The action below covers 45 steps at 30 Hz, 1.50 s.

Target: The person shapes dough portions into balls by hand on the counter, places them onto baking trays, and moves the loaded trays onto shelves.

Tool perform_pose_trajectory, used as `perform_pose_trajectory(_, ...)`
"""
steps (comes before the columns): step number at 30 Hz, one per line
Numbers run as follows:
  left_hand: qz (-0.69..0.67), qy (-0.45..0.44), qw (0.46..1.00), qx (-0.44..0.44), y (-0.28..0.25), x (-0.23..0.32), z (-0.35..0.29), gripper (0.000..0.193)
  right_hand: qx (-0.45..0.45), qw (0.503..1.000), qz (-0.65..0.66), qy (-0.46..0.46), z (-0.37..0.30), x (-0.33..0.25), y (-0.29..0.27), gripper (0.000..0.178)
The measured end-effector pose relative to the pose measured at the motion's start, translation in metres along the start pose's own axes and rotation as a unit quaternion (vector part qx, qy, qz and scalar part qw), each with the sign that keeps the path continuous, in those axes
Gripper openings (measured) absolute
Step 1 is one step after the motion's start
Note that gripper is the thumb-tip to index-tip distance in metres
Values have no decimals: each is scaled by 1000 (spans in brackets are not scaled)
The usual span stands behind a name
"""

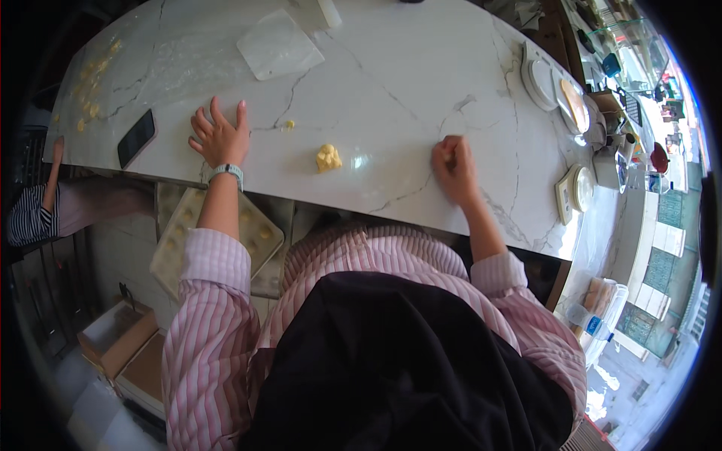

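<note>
My left hand [222,139] rests on the marble-patterned table [383,94] with its fingers spread, and it holds nothing. Between my two hands sits a lumpy piece of yellow dough [329,158], touched by neither. A small yellow crumb [289,125] lies a little beyond it, nearer the left hand. On the right, my right hand [453,169] is closed at the table surface. Whatever its curled fingers may hold is hidden. To the left of my left hand lies a dark phone [137,138].
A pale plastic square [280,45] lies farther back. Yellow scraps [94,79] are scattered at far left, near another person's hand [58,149]. Round white lids [540,84] and a small scale-like device [573,192] line the right edge. Trays with round hollows [252,233] stand below the front edge.
</note>
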State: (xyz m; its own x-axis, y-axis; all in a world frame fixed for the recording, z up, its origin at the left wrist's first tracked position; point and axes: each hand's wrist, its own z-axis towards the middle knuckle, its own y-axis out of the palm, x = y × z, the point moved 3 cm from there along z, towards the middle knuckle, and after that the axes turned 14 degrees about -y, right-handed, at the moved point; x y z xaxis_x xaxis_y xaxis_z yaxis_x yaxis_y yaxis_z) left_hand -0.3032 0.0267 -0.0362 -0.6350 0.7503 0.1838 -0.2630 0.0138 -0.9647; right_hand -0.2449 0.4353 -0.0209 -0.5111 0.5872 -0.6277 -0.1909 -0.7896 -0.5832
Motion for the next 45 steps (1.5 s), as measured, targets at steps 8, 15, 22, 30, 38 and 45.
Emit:
perform_pose_trajectory(8,-6,14,1000,20,3,7,5,67,11,996,-42,72,79,21,42,14)
perform_pose_trajectory(15,14,15,999,29,0,4,3,64,-57,996,40,55,25,6,-6,13)
perform_pose_trajectory(22,14,12,999,27,-4,8,-1,64,36,996,-77,-9,67,9,38,17)
perform_pose_trajectory(30,4,6,1000,17,-4,7,-1,64,121,986,83,75,-4,-15,-7,40)
perform_pose_trajectory(38,-15,17,1000,21,-4,16,3,65,184,920,293,186,45,23,-4,65)
perform_pose_trajectory(45,-23,10,999,24,-2,2,2,63,-119,992,-39,-6,-7,-3,-13,38)
